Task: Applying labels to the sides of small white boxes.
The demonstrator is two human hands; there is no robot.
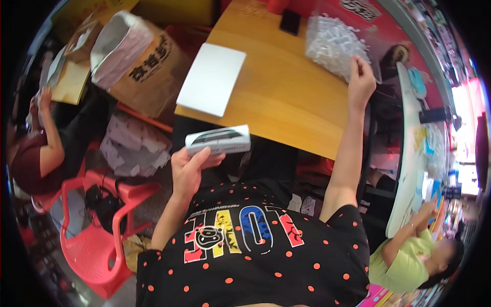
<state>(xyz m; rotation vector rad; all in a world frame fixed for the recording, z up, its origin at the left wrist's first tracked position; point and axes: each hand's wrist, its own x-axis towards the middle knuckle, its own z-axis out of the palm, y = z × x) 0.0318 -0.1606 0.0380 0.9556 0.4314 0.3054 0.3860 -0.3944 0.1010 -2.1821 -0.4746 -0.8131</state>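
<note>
1. And the left hand [189, 171] has the small white box [225, 146], thumb and fingers closed firmly around it, near the worktop's [286, 87] front edge!
2. Over to the right hand [361, 79], right beside the clear bag [332, 43] of white pieces: fingers bunched narrow (whether they pinch anything, I cannot tell).
3. Meanwhile, 1 white flat stack [212, 79] lies on the worktop's left side; 1 dark phone [290, 22] sits at the far end.

Left hand [188, 170] holds box [219, 140]; right hand [362, 82] near bag [333, 42].
</note>
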